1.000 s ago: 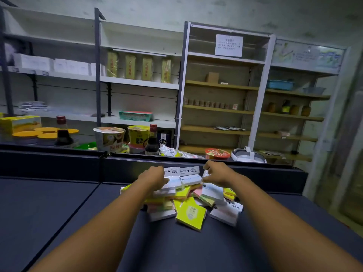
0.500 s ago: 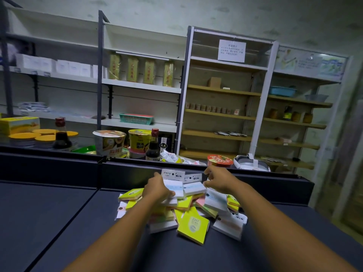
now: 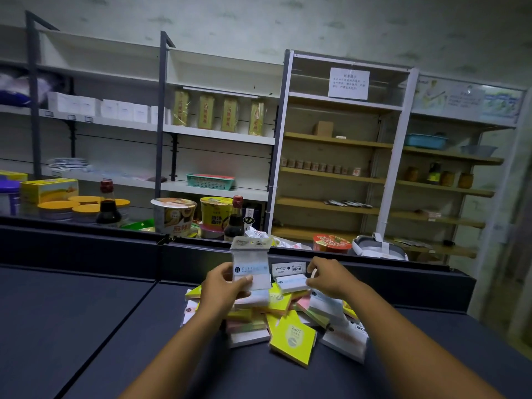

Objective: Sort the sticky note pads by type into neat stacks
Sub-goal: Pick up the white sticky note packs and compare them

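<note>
A jumbled heap of sticky note pads (image 3: 276, 315) lies on the dark table (image 3: 86, 326), mixing yellow, pink, green and white packs. A yellow pad (image 3: 293, 338) lies at the heap's front. My left hand (image 3: 221, 289) grips a white wrapped pack (image 3: 251, 266) and holds it upright above the heap. My right hand (image 3: 328, 276) reaches over the heap's right side, with curled fingers touching a white pad (image 3: 290, 282). Whether it grips that pad is unclear.
A low dark wall (image 3: 374, 272) borders the table's far edge. Behind it stand noodle cups (image 3: 172, 214), soy sauce bottles (image 3: 234, 217) and tins. Store shelves (image 3: 331, 174) fill the background. A seam (image 3: 115, 321) runs through the table left of the heap.
My left hand has lifted a white wrapped pack up from the heap. My right hand has stayed at the heap's right side. The camera view has tilted upward slightly.
</note>
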